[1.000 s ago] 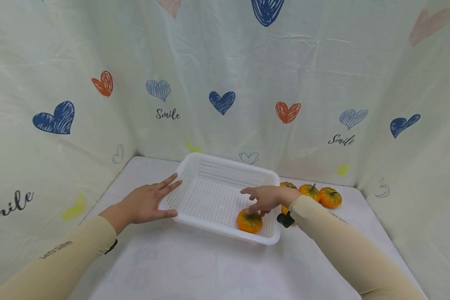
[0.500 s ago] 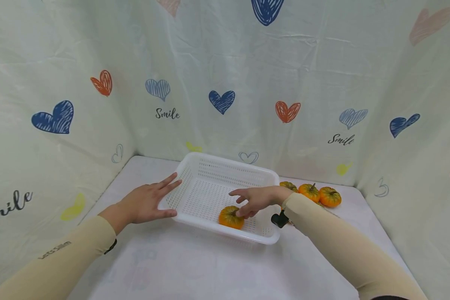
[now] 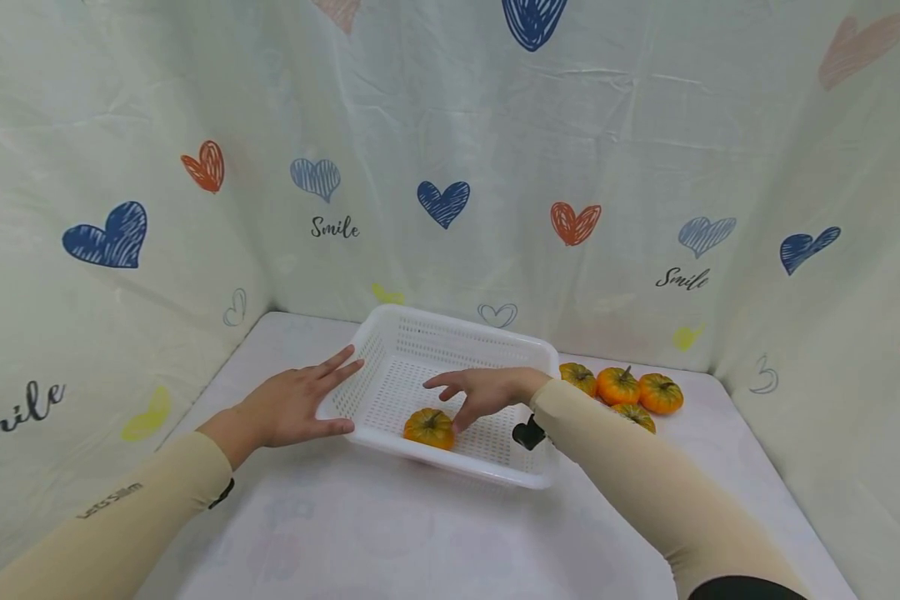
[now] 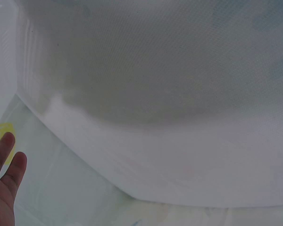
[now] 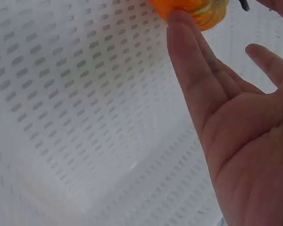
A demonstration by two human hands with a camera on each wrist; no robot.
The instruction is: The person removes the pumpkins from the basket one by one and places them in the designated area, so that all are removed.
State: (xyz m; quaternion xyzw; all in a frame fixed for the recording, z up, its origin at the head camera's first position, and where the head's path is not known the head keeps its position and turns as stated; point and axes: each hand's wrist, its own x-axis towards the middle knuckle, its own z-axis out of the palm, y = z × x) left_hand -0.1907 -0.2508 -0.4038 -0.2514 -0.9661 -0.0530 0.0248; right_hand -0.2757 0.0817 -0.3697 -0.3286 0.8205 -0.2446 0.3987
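A small orange pumpkin (image 3: 429, 428) with green streaks lies inside the white perforated basket (image 3: 480, 473), close to its front wall. My right hand (image 3: 487, 392) reaches into the basket from the right, its fingers extended and a fingertip against the pumpkin's right side. The right wrist view shows this fingertip touching the orange skin (image 5: 205, 13), the palm (image 5: 245, 136) turned to the camera. My left hand (image 3: 296, 404) rests with spread fingers at the basket's left rim. Only two of its fingers and part of its palm show in the left wrist view.
Several more small pumpkins (image 3: 618, 386) sit together on the white table (image 3: 390, 542), just right of the basket; my right sleeve (image 3: 630, 467) passes in front of them. A curtain (image 3: 495, 125) printed with hearts encloses the table behind and at the sides.
The pumpkin in the basket has slid left along the front wall, with my right hand moving alongside it. The left hand and the basket stay in place.
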